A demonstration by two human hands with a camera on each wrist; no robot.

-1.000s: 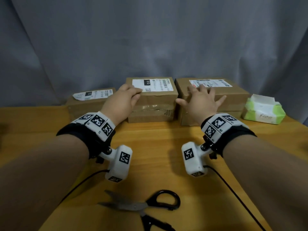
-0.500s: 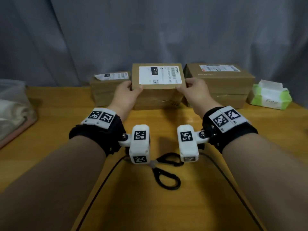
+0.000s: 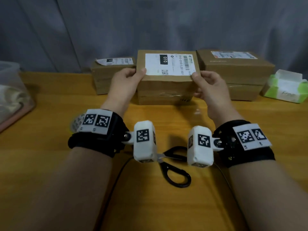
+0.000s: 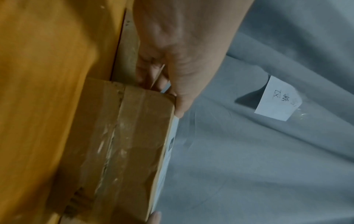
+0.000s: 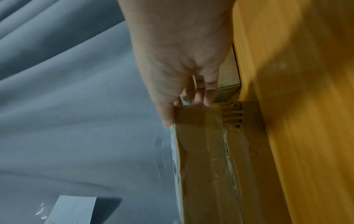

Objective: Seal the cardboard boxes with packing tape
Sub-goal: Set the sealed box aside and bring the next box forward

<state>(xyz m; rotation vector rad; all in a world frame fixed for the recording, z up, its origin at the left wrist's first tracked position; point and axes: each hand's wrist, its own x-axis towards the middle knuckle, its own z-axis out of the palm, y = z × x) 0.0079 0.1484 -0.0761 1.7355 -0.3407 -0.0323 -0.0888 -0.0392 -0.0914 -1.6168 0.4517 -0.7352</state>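
A middle cardboard box (image 3: 165, 88) with a white shipping label on top sits at the table's far centre, its front seam covered with worn clear tape (image 4: 122, 136) (image 5: 206, 159). My left hand (image 3: 124, 84) grips its left end, thumb on the top edge. My right hand (image 3: 208, 85) grips its right end the same way. The left box (image 3: 106, 75) and the taller right box (image 3: 236, 72) flank it. A roll of tape (image 3: 76, 122) peeks out behind my left wrist.
Black-handled scissors (image 3: 173, 165) lie on the wooden table (image 3: 50, 147) under my wrists. A clear plastic bin (image 3: 11, 90) stands at the far left. A green and white tissue pack (image 3: 286, 89) sits at the far right. A grey curtain hangs behind.
A second ago my hands rested on tops of the middle and right boxes. Both now clasp the ends of the middle box, which has come slightly toward me.
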